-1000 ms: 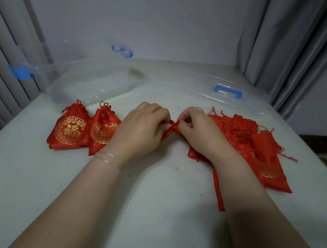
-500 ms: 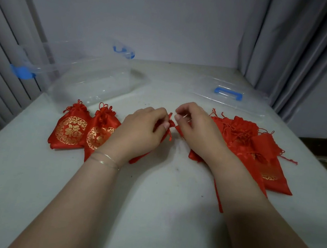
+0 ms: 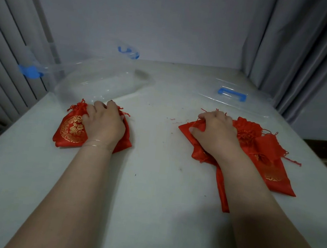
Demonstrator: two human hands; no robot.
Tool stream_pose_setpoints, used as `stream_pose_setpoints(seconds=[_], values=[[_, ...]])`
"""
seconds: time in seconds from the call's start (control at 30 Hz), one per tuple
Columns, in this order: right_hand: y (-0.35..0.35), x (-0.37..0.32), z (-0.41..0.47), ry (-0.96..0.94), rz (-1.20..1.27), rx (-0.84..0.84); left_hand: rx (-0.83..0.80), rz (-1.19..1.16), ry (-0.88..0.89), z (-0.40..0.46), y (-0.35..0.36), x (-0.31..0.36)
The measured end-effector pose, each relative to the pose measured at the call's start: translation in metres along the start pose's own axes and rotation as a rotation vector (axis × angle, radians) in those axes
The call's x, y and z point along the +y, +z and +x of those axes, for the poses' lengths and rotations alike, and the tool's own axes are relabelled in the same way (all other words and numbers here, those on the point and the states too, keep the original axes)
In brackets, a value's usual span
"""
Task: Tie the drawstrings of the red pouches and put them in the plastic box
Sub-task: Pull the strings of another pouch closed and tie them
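Left hand (image 3: 103, 125): we curl it over the tied red pouches (image 3: 72, 128) at 9 o'clock.
Right hand (image 3: 214, 133): we grip an untied pouch (image 3: 190, 130) at 3 o'clock.
Plastic box (image 3: 94, 79): open, at 11 o'clock.

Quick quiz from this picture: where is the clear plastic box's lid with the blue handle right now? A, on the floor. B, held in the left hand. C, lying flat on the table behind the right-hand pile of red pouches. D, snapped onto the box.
C: the lid lies flat on the table beyond the right-hand pile of red pouches, while the plastic box stands open at far left.
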State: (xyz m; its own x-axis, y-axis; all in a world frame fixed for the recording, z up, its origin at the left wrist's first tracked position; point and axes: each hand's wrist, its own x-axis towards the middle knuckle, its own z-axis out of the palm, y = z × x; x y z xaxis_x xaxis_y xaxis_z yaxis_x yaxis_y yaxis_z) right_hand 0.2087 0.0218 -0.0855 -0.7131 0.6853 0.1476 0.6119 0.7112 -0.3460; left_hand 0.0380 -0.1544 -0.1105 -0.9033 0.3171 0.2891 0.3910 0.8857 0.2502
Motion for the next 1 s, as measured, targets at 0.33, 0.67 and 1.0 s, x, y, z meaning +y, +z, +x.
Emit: stream_pose_setpoints(seconds=[0.33,0.67,1.0], values=[[-0.001,0.003,0.005,0.04,0.066,0.086,0.272,-0.379,0.42,-0.018,-0.016,0.035],[0.001,-0.033,-0.015,-0.357,0.815,0.099,-0.489,-0.925,0.419,-0.046,-0.023,0.064],[-0.001,-0.02,-0.007,-0.276,0.699,0.076,-0.664,-1.211,0.304,-0.045,-0.031,0.061]])
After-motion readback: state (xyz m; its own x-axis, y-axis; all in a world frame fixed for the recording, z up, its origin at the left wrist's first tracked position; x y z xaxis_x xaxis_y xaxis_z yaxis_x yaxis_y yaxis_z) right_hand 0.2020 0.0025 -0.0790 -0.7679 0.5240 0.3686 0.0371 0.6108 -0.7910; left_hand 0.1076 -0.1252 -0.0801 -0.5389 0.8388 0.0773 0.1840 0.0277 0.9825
